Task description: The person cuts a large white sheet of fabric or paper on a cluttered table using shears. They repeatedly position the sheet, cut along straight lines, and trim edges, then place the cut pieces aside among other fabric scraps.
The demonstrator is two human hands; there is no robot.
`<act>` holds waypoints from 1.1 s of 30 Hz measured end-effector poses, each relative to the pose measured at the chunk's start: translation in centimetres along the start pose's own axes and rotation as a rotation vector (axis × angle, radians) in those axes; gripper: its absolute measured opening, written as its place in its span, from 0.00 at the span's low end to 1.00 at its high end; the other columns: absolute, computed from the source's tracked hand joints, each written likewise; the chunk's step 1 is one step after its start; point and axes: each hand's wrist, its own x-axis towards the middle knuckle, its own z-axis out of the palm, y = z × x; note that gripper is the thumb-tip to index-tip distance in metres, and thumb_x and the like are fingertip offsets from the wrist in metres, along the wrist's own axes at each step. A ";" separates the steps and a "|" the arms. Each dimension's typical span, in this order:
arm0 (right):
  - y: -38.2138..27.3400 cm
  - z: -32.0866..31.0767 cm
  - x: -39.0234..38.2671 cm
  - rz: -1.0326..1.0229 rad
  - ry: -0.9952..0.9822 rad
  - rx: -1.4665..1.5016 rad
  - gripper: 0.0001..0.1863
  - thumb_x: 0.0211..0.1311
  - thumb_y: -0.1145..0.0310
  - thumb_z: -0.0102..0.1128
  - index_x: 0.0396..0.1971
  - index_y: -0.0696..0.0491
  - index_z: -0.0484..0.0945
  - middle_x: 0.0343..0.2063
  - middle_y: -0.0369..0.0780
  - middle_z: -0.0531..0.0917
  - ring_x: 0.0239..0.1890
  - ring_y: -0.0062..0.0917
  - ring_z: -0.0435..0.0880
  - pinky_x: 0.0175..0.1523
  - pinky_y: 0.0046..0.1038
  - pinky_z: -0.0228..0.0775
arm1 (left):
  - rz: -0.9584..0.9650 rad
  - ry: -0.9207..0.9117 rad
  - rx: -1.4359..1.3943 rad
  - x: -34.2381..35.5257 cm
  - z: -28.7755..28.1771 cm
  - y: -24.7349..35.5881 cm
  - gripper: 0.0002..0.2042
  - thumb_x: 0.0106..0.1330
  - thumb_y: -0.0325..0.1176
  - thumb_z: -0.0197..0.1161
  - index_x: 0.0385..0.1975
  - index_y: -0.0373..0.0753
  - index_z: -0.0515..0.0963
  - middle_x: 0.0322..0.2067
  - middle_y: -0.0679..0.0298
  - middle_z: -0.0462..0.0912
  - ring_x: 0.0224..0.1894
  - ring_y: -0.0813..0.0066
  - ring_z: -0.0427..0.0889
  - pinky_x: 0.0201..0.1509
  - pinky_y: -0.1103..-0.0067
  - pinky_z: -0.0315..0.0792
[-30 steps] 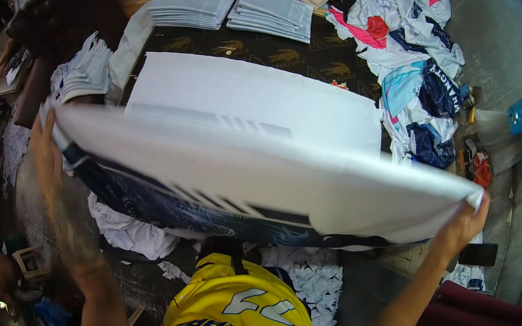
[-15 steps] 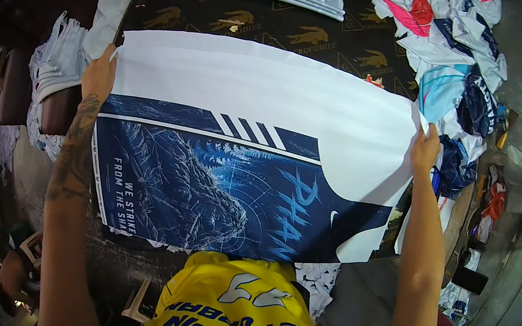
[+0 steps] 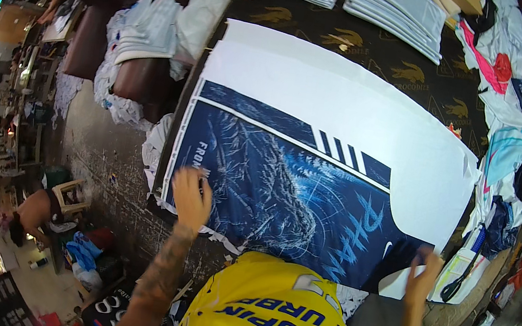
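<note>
A large white fabric panel (image 3: 328, 72) with a dark-blue printed jersey shape lies spread over the dark tabletop in front of me. Its near edge reaches my yellow shirt. My left hand (image 3: 192, 196) is over the panel's near left part, with fingers apart and slightly curled. At the near right corner is my right hand (image 3: 423, 272), its thumb and fingers looking apart over the edge of the print. Motion smears its fingertips a little. Neither hand shows a fold of fabric held in it.
Two stacks of folded pale sheets (image 3: 398, 15) sit at the table's far side. Crumpled printed fabric pieces (image 3: 504, 159) line the right. Black-handled scissors (image 3: 455, 286) lie beside my right hand. More white fabric (image 3: 150, 25) is piled at the left. A person (image 3: 37, 217) bends down at the far lower left.
Both hands have let go of the panel's raised sides and moved down toward its near edge. The panel now lies flatter on the table. My view has turned left.
</note>
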 end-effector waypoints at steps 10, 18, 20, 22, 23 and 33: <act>7.9 12.9 -20.9 0.978 -0.165 0.751 0.15 0.66 0.72 0.59 0.52 0.52 0.81 0.49 0.43 0.83 0.43 0.36 0.86 0.49 0.41 0.79 | -0.661 0.318 0.217 -12.8 3.2 -11.7 0.20 0.76 0.43 0.61 0.62 0.39 0.78 0.56 0.48 0.81 0.59 0.44 0.79 0.65 0.53 0.70; 8.2 38.5 -19.8 1.010 0.088 2.164 0.43 0.75 0.29 0.44 0.77 0.46 0.68 0.72 0.46 0.75 0.78 0.46 0.67 0.78 0.63 0.55 | -1.900 0.005 -1.115 -28.8 30.4 -3.7 0.28 0.80 0.57 0.55 0.63 0.38 0.78 0.59 0.51 0.83 0.61 0.49 0.80 0.66 0.52 0.73; 10.1 41.9 -17.8 0.971 0.135 2.310 0.40 0.76 0.33 0.45 0.75 0.47 0.70 0.71 0.44 0.76 0.76 0.43 0.69 0.78 0.58 0.57 | -1.877 -0.002 -1.560 -30.8 36.7 -3.4 0.27 0.79 0.55 0.57 0.63 0.38 0.78 0.59 0.52 0.83 0.62 0.51 0.80 0.67 0.53 0.74; 10.9 42.5 -16.0 0.859 0.124 2.402 0.36 0.78 0.38 0.45 0.73 0.48 0.71 0.70 0.42 0.78 0.75 0.41 0.71 0.78 0.54 0.60 | -1.734 0.048 -1.855 -31.3 39.0 -4.7 0.26 0.79 0.53 0.58 0.63 0.38 0.78 0.59 0.53 0.84 0.62 0.52 0.81 0.68 0.54 0.74; 10.7 41.6 -16.1 0.790 0.119 2.449 0.34 0.78 0.40 0.45 0.72 0.48 0.72 0.69 0.41 0.78 0.74 0.40 0.73 0.78 0.52 0.61 | -1.663 0.068 -1.975 -31.5 38.8 -6.1 0.26 0.78 0.52 0.59 0.63 0.37 0.78 0.59 0.54 0.84 0.62 0.53 0.81 0.68 0.55 0.75; -3.6 11.5 -32.9 1.095 0.420 1.129 0.28 0.67 0.78 0.70 0.65 0.56 0.72 0.55 0.38 0.84 0.57 0.30 0.82 0.61 0.39 0.75 | -1.101 0.307 -0.993 -29.6 4.2 -14.4 0.30 0.73 0.30 0.68 0.73 0.39 0.67 0.71 0.51 0.72 0.67 0.55 0.79 0.77 0.59 0.71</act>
